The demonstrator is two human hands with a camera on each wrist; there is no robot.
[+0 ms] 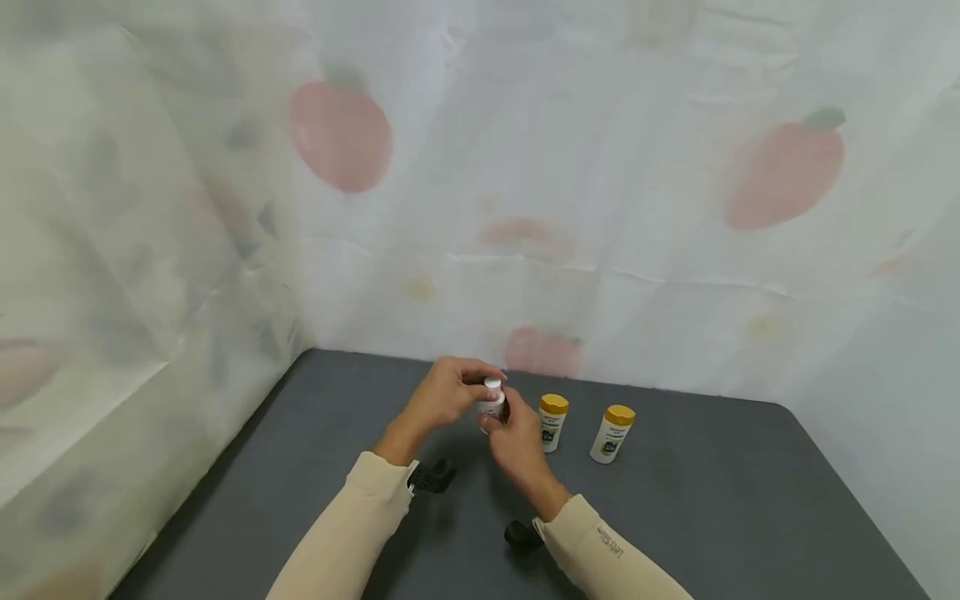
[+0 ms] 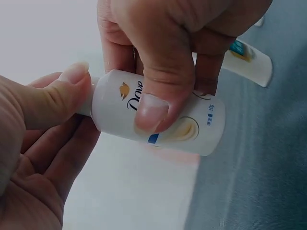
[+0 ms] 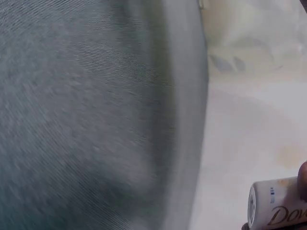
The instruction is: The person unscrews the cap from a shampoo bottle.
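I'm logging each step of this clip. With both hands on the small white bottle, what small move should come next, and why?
Probably twist the cap: the right hand grips the white bottle body, and the left hand pinches its cap end.

White bottle (image 2: 158, 117) with gold logo; yellow-capped bottles (image 1: 552, 422); dark grey table (image 1: 735, 492); peach-printed curtain (image 1: 341, 133).

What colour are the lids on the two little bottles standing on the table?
Yellow lids on white bottles, clearest in the head view.
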